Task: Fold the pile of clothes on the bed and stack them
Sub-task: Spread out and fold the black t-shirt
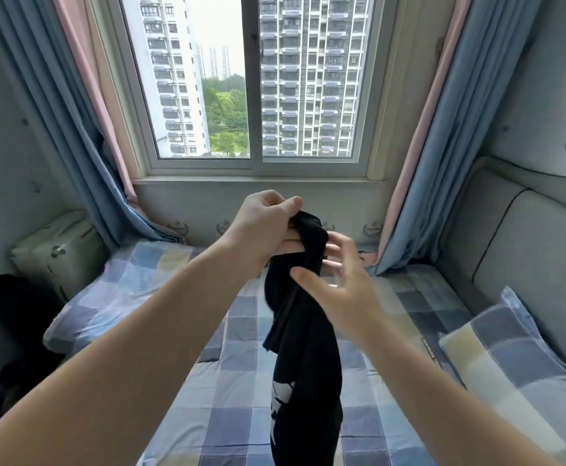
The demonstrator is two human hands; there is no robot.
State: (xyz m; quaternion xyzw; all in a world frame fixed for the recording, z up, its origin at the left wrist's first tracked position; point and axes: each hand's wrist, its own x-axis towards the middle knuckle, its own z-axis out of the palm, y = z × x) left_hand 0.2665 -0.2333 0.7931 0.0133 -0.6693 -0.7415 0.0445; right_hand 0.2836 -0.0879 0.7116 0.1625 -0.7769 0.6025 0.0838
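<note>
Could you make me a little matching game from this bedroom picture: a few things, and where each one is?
1. black cloth garment with white print
2. checked blue and cream pillow
3. pale green boxy case

A. far left, beside the blue curtain
B. at the right edge of the checked bed
C. hanging from the left hand

Pairs: 1-C, 2-B, 3-A.

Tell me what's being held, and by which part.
A black garment, its bunched top end in the left hand; the right hand is open beside it.
</note>
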